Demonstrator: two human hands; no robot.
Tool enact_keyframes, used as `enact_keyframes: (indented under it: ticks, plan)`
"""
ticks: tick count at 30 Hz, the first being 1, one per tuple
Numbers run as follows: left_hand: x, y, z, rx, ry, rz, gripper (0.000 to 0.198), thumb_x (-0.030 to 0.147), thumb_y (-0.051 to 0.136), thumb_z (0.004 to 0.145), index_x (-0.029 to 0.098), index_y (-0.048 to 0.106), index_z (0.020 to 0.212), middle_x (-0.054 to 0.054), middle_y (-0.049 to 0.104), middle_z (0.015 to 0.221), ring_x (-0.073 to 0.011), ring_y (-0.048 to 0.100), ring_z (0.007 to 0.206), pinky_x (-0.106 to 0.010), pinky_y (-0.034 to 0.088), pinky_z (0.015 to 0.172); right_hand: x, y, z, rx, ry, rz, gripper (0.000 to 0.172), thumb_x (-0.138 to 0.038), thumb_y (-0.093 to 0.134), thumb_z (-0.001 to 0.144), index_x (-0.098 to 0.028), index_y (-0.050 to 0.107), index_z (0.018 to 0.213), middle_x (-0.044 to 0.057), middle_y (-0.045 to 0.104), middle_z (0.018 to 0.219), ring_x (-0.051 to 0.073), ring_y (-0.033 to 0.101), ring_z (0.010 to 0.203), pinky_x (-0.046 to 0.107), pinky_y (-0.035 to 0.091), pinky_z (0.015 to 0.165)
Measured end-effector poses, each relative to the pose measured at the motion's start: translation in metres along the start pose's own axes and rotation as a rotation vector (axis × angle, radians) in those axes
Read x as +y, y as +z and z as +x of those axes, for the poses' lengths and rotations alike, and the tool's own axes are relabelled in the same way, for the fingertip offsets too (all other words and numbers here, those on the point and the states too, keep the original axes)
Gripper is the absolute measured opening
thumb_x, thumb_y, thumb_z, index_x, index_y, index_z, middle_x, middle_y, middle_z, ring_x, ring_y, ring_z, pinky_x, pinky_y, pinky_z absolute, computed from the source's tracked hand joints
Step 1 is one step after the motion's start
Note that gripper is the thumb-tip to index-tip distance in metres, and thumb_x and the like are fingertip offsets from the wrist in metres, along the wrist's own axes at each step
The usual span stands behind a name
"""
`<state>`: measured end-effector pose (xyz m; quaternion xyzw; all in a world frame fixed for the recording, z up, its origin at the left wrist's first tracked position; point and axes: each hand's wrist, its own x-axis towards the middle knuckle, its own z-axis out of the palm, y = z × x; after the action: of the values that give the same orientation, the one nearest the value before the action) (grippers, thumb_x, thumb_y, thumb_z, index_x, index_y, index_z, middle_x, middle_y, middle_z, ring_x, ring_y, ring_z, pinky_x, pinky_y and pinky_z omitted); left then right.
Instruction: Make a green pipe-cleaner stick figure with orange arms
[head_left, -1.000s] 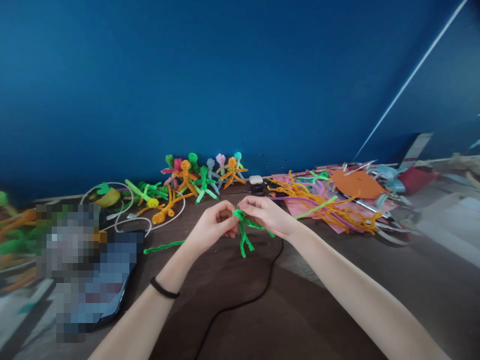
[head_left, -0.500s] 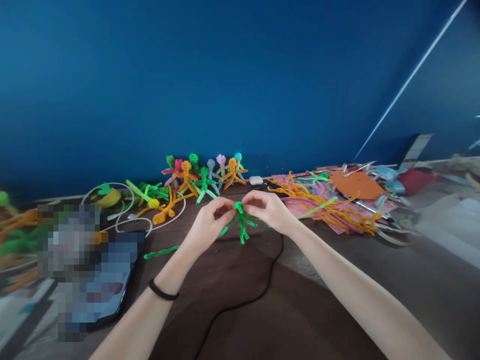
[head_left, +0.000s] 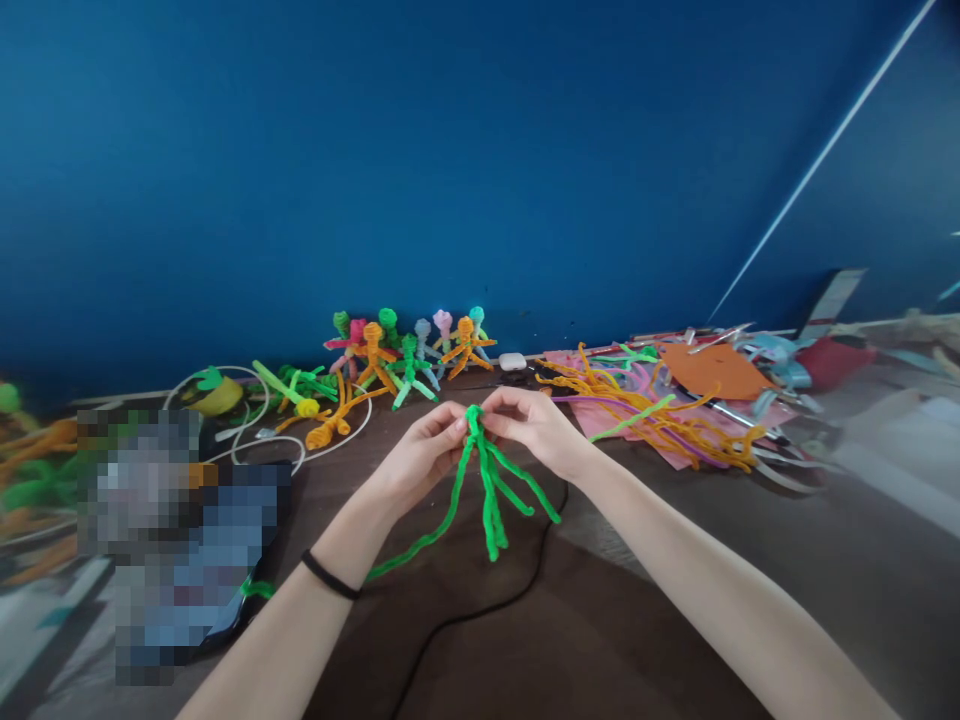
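Note:
Between my hands, above the dark table (head_left: 480, 640), is a green pipe cleaner figure (head_left: 489, 490). Several strands hang down from its bunched top, and a longer one trails left behind my left forearm. My left hand (head_left: 421, 448) is closed, thumb and fingers pinching the top of the figure from the left. From the other side my right hand (head_left: 536, 425) pinches the same top between thumb and forefinger. The fingers partly hide the bunched part.
Finished pipe cleaner figures (head_left: 409, 365) stand against the blue wall (head_left: 480, 160). On the right lie loose orange pipe cleaners (head_left: 637, 410), orange paper (head_left: 712, 370) and brushes. A white cable (head_left: 300, 455) and a phone (head_left: 217, 570) are left; a black cord (head_left: 480, 610) crosses the table.
The green figure has tipped so its strands hang lower toward me and show longer. Its trailing strand has swung nearer, behind my left wrist. Both hands stay at its top.

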<state>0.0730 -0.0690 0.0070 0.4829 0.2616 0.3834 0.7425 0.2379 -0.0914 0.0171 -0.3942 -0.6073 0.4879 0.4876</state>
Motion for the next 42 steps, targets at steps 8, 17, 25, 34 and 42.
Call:
enact_keyframes:
  ticks: [8,17,25,34,42]
  plan:
    - [0.003,0.003,-0.001,-0.009,0.012,0.067,0.013,0.026,0.066,0.07,0.017,0.057,0.075,0.004,0.053,0.065,-0.0059,0.05,0.059,-0.019,0.039,0.06,0.001,-0.002,0.001,0.022,-0.046,-0.097,0.015,-0.03,0.06,0.074,-0.016,0.056,0.075,-0.001,0.055,0.069,0.01,0.051,0.063,0.024,0.041,0.062]
    - [0.008,0.011,-0.002,0.233,0.239,0.552,0.015,0.027,0.063,0.07,0.016,0.052,0.068,0.005,0.049,0.059,-0.0073,0.044,0.055,-0.019,0.034,0.052,-0.004,0.004,-0.004,0.106,-0.274,-0.317,0.013,-0.028,0.057,0.076,-0.018,0.05,0.082,0.001,0.054,0.079,0.012,0.055,0.07,0.024,0.043,0.061]
    - [0.01,0.014,-0.005,0.214,0.295,0.755,0.015,0.03,0.057,0.075,0.017,0.051,0.069,0.005,0.048,0.056,-0.0085,0.043,0.051,-0.02,0.033,0.049,-0.007,0.002,-0.006,0.146,-0.473,-0.589,0.007,-0.02,0.05,0.082,-0.017,0.052,0.076,0.004,0.057,0.08,0.013,0.054,0.074,0.025,0.043,0.067]
    - [0.013,0.013,-0.007,0.141,0.301,0.7,0.017,0.034,0.057,0.075,0.017,0.057,0.071,0.001,0.054,0.065,-0.0127,0.051,0.063,-0.023,0.039,0.059,-0.013,0.002,-0.008,0.147,-0.427,-0.615,0.01,-0.02,0.046,0.083,-0.018,0.051,0.074,0.004,0.057,0.078,0.014,0.053,0.072,0.026,0.041,0.066]
    - [0.012,0.016,-0.006,0.247,0.267,0.738,0.018,0.033,0.057,0.075,0.017,0.055,0.066,0.003,0.05,0.056,-0.0104,0.046,0.055,-0.022,0.034,0.053,-0.008,0.001,-0.007,0.117,-0.349,-0.537,0.006,-0.021,0.051,0.08,-0.017,0.053,0.077,0.003,0.058,0.078,0.015,0.055,0.074,0.027,0.042,0.068]
